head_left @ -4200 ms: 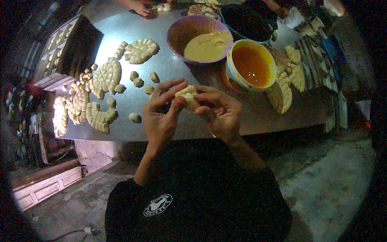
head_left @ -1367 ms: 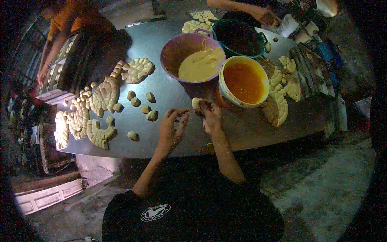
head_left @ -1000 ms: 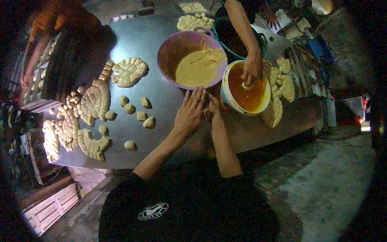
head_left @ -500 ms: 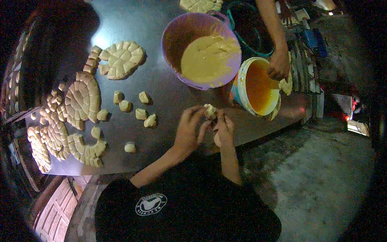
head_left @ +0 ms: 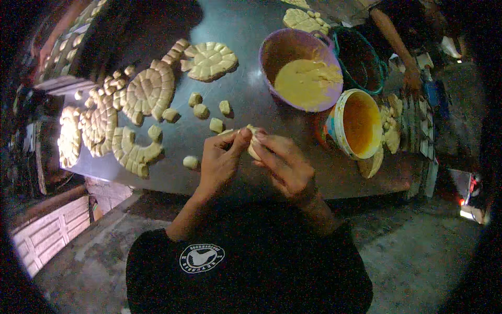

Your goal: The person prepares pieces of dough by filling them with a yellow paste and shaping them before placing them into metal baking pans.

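Note:
Over the near edge of the metal table, my left hand point(head_left: 222, 157) and my right hand point(head_left: 286, 163) meet around a small pale dough piece point(head_left: 254, 150). Both sets of fingertips pinch it, covering much of it. Just beyond my left hand lie several loose dough pieces point(head_left: 200, 110), one partly hidden behind my fingers. A single dough lump point(head_left: 191, 162) rests left of my left wrist. Past my right hand stands a purple basin point(head_left: 265, 55) holding a thick yellow paste point(head_left: 300, 81). Beside it, a white bucket point(head_left: 340, 112) smeared orange-yellow inside leans toward the right.
Scored rounds of dough point(head_left: 151, 90) and a curved dough strip point(head_left: 137, 154) spread over the table's left side. More dough point(head_left: 389, 131) sits behind the bucket. A dark green-rimmed tub point(head_left: 361, 60) stands by the basin. Another person's arm point(head_left: 395, 36) reaches down at the far right.
My view has swung, so the table's contents appear shifted right. My hands have come closer together around the dough, my right hand now across it. The other person's hand has left the bucket.

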Tool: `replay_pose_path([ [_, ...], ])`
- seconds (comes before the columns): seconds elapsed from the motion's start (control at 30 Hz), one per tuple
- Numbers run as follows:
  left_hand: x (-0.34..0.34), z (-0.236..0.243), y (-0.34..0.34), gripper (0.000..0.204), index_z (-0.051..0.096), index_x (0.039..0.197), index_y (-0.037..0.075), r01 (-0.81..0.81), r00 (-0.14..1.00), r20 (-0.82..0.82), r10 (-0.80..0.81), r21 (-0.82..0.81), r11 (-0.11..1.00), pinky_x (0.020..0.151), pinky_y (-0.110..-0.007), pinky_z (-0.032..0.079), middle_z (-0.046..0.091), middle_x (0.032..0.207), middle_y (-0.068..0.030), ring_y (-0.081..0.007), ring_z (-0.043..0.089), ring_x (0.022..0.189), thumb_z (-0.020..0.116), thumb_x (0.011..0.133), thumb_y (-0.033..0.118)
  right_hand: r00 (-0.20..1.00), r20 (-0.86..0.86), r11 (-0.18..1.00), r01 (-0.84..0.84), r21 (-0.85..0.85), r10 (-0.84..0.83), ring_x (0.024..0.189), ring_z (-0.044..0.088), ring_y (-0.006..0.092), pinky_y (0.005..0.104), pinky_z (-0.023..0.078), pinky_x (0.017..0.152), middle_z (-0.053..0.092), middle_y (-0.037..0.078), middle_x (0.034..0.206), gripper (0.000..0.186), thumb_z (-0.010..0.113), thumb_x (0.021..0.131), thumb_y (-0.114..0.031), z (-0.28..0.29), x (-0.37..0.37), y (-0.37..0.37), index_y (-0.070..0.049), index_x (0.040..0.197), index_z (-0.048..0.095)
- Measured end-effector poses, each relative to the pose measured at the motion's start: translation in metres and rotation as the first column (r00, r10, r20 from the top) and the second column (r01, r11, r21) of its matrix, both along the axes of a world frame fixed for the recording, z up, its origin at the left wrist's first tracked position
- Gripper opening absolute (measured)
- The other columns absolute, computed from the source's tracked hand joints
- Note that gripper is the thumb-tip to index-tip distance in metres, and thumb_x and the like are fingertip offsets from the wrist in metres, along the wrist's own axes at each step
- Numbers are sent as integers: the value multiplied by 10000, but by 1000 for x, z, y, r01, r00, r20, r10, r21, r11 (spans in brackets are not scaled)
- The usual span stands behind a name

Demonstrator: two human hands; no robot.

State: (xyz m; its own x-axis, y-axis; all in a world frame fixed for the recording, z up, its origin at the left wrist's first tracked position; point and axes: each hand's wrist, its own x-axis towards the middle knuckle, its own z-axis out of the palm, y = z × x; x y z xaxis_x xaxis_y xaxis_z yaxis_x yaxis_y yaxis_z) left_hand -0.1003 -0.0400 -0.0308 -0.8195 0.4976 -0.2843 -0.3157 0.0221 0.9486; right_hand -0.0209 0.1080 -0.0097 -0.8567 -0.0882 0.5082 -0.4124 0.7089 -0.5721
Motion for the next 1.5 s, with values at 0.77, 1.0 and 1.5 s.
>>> replay_pose_path([
  [0.77, 112, 48, -25, 258, 665, 1087, -20, -18, 997, -79, 26, 99, 995, 828, -261, 492, 688, 1006, -74, -114, 619, 905, 608, 919, 167, 938, -40, 904, -342, -254, 344, 763, 537, 158, 324, 422, 724, 682, 40, 912, 533, 839, 678, -238, 40, 76, 5, -74, 1111, 573],
  [1.0, 97, -4, -82, 435, 624, 1164, -10, 148, 988, 15, -151, 108, 983, 857, -275, 466, 648, 1104, -69, -123, 578, 987, 578, 930, 354, 977, 42, 975, -205, -84, 209, 890, 592, 187, 329, 454, 764, 674, 66, 947, 631, 838, 678, -265, 0, 57, -41, -63, 1183, 518],
  [1.5, -10, -134, -172, 298, 586, 1233, 70, -352, 924, -186, 333, -81, 932, 717, -256, 491, 649, 1032, -86, -113, 587, 939, 517, 974, 200, 700, 710, 807, 371, -459, 82, 928, 621, 188, 319, 505, 784, 633, 52, 988, 344, 681, 794, -11, -166, -51, -150, -54, 1105, 540],
])
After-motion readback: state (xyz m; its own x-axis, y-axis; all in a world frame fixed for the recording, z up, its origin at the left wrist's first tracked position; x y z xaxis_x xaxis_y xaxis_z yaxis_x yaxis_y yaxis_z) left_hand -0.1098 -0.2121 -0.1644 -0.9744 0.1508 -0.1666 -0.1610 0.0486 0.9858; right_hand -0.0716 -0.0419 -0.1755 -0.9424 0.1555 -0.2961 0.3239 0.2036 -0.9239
